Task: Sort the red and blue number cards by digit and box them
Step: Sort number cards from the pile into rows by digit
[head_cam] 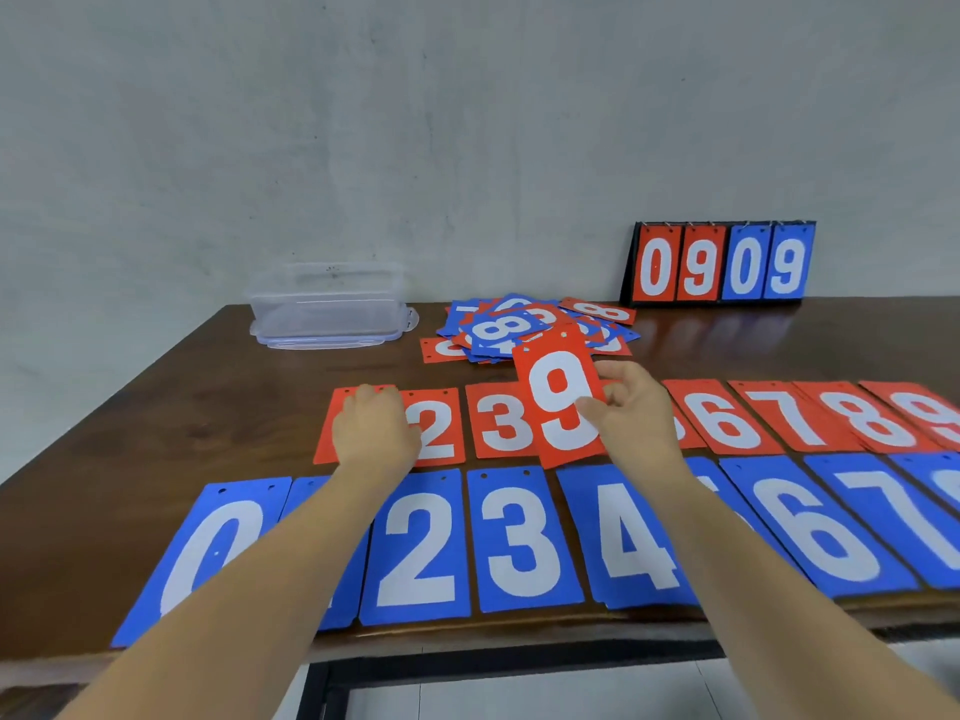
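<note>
1. The right hand (631, 418) pinches a red 9 card (563, 402) by its right edge, thumb on the face and fingers behind. The card is lifted off the desk (260, 387) and tilted a little to the left.
2. The left hand (376, 428) lies palm-down on the leftmost card of the red row (436, 428), fingers lightly bent and gripping nothing. The digit under it is hidden.
3. The red row runs under both hands. Its 2 and 3 show between them, the held card covers what follows, and 6, 7, 8 and part of a 9 lie out past the right hand.
4. Nearer the person than the hands, the blue row (519, 537) shows 0, 2, 3, 4, 6 and 7. The forearms cross over two more of its cards.
5. Just beyond the held card lies a loose pile of cards (524, 327), red and blue mixed.
6. Beyond the left hand, near the desk's far edge, stands a clear plastic box (327, 304).
7. Well beyond the right hand, a flip scoreboard (719, 262) stands against the wall (467, 122), reading 0 9 0 9.
</note>
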`<state>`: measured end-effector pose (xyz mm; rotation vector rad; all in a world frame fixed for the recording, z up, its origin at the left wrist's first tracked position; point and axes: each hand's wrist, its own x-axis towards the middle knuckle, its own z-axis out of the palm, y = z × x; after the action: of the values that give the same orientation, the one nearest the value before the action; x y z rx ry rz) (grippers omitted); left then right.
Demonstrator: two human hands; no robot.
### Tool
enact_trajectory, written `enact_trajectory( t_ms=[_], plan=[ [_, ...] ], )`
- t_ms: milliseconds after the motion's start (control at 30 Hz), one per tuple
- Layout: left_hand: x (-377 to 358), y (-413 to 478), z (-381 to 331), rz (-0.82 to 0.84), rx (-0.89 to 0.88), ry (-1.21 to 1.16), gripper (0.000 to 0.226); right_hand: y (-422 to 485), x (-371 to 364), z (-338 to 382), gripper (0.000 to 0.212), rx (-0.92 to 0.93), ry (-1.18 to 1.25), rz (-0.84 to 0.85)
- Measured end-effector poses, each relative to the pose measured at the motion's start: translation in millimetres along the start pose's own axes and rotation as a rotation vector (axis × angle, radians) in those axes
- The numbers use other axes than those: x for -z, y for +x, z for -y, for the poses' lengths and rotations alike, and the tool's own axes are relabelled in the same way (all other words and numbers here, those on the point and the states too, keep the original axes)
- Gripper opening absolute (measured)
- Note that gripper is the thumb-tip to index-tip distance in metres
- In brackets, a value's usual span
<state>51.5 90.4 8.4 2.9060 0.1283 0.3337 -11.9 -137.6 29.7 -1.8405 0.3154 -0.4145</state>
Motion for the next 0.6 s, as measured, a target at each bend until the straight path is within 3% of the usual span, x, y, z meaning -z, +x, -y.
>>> enact_trajectory(
  t_ms=[267, 600],
  plan=[
    [2, -13, -31, -0.066, -0.099, -0.027, 0.038, 1, 24, -6, 0.036, 0.026, 0.037, -0.006],
    [-1, -20, -142, -0.065, -0.185, -0.074, 0.048, 42, 120, -37, 0.033, 0.028, 0.001, -0.037]
  ],
)
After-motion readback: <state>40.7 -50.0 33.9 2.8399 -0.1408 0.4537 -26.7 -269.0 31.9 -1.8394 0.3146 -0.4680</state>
